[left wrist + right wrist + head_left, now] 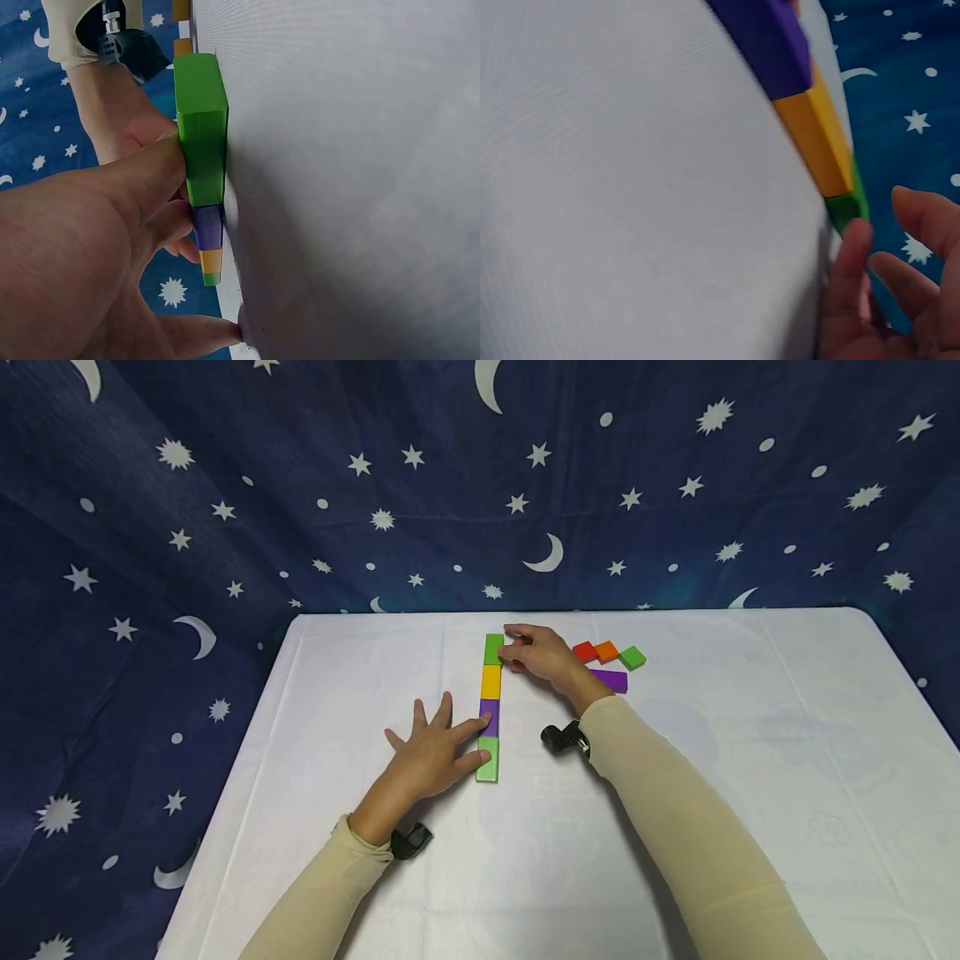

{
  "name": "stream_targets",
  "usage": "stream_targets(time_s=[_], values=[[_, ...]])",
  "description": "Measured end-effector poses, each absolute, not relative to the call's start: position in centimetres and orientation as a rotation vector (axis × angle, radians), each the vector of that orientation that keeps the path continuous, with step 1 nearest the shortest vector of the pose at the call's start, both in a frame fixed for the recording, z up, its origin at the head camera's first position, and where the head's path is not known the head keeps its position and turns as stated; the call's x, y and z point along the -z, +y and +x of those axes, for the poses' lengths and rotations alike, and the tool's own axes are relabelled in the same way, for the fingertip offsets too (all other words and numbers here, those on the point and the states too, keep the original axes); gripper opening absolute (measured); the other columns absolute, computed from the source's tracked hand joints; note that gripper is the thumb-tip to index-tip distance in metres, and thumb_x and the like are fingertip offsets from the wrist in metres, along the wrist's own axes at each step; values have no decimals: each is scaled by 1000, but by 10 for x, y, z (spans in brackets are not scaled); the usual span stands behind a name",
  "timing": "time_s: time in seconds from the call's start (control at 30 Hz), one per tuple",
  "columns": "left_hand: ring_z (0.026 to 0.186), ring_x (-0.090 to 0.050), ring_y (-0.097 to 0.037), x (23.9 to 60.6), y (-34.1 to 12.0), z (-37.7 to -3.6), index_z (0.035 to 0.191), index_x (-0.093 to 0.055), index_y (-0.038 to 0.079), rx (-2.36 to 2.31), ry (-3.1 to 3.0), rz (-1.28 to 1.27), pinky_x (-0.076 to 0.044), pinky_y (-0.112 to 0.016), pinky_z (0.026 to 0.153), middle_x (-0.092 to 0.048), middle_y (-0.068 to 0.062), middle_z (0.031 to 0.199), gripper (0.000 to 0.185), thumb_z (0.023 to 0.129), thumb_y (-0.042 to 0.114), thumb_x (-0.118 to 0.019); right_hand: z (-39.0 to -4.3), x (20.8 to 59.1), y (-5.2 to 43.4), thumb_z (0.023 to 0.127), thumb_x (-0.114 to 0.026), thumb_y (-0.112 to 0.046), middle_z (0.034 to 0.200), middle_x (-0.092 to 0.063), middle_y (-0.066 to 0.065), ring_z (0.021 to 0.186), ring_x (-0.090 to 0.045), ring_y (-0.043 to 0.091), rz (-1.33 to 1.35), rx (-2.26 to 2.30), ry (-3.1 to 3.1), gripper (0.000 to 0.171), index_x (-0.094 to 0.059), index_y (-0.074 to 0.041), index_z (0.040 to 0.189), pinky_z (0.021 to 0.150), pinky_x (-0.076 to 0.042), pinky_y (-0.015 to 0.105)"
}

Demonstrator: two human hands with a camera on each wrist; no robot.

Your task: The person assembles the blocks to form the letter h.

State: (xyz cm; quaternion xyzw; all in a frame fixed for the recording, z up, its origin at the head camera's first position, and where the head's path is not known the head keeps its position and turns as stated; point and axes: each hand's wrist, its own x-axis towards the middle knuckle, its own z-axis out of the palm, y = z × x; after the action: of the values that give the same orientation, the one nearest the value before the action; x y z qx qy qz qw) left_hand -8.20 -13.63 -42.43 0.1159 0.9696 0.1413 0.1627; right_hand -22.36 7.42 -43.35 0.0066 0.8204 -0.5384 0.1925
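The left hand (427, 758) is laid flat on the table (750, 793) with its fingers spread and straight; its thumb and forefinger are pressed against the left side of the near light green block (487, 759) and the purple block (489, 717) beyond it. In the left wrist view, the thumb (150, 176) is seen touching the side of that green block (201, 120). The right hand (542, 656) is held at the far end of the row, its fingers only slightly bent, with the fingertips touching the far green block (493, 649); nothing is gripped by it. In the right wrist view a fingertip (853, 247) is seen against that block's end (847, 208).

A straight row of four blocks is formed near the table's middle: light green, purple, yellow (491, 681), green, laid end to end and touching. Just right of the right hand, a red block (584, 651), an orange block (607, 651), a small green block (632, 657) and a long purple block (611, 680) are lying close together. A star-and-moon cloth (225, 485) is hung behind the table.
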Motion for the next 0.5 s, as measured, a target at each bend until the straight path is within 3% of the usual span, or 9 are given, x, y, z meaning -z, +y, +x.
stream_targets(time_s=[0.13,0.27,0.5], values=[[151,-5,-61,424,-136,-82,151,-48,44,-405,2761,323,-9,-93,97,-16,-20,170,60,94,62,-61,-223,427,79,96,-73,-25,130,-61,11,105,-66,23,27,1543,2189,62,-48,-18,153,94,-58,30],[151,-5,-61,424,-137,-82,150,-48,44,-412,2760,321,-8,-93,97,-16,-20,170,60,94,62,-61,-216,413,87,100,-68,-27,136,-60,14,118,-65,28,-11,1550,2154,57,-48,-15,153,100,-56,36],[151,-6,-61,423,-136,-81,151,-48,44,-415,2762,327,-8,-93,97,-17,-20,170,61,94,62,-61,-201,387,118,104,-50,-53,135,-66,8,123,-63,26,-148,1285,2398,54,-55,-21,147,104,-51,46]])
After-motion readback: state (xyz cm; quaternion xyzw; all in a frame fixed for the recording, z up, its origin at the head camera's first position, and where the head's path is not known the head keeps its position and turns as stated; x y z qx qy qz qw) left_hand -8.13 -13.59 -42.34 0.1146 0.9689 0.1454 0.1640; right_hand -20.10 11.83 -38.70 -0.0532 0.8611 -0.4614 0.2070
